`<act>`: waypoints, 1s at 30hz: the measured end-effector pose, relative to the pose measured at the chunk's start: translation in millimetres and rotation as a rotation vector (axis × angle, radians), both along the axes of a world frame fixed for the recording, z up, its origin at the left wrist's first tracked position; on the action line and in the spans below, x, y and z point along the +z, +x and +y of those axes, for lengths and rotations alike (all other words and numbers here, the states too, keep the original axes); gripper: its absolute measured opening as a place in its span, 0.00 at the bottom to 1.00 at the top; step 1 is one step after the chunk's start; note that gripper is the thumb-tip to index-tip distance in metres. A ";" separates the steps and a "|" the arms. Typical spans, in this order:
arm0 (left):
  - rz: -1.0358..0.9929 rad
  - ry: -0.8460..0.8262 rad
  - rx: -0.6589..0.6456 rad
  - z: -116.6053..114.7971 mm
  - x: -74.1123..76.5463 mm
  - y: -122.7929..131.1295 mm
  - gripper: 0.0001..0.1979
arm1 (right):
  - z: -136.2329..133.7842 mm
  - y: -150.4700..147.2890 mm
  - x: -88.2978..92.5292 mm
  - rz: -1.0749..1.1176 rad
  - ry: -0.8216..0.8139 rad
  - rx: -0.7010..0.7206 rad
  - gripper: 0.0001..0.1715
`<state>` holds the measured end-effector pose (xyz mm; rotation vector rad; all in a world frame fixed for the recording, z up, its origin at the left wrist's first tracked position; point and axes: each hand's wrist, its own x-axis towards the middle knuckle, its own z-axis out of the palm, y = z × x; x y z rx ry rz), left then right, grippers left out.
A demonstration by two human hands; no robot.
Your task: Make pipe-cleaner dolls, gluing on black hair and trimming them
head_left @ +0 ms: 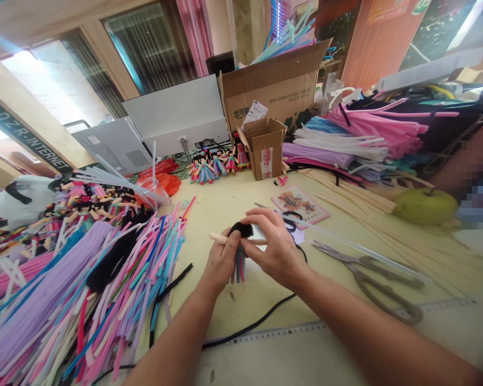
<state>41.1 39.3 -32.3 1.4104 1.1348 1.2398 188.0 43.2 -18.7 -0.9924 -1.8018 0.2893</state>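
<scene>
Over the middle of the table, a small pipe-cleaner doll is held between both hands. It has a black fuzzy top, cream arms sticking out sideways and a skirt of coloured strips hanging down. My left hand is closed round its left side, thumb pressed on the body. From the other side my right hand pinches it with thumb and fingertips near the right arm. The fingers partly hide the doll's body. Just beyond my right hand lie black-handled scissors and a printed card.
Large scissors lie open at the right, beside a measuring tape and a green fruit. Loose pipe cleaners cover the left. Finished dolls sit at the back near a small cardboard box. A person's arm shows at far right.
</scene>
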 end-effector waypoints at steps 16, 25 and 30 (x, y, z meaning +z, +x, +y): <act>0.103 0.069 0.050 -2.0 4.4 -0.7 0.18 | -2.5 -3.0 0.8 0.019 -0.022 0.006 0.16; 0.090 0.067 0.061 -2.1 3.6 0.0 0.17 | -2.0 -3.2 -0.6 0.020 -0.017 0.009 0.16; 0.044 0.045 0.070 -1.7 3.9 0.5 0.17 | -1.5 -2.9 -0.7 0.009 -0.010 -0.001 0.14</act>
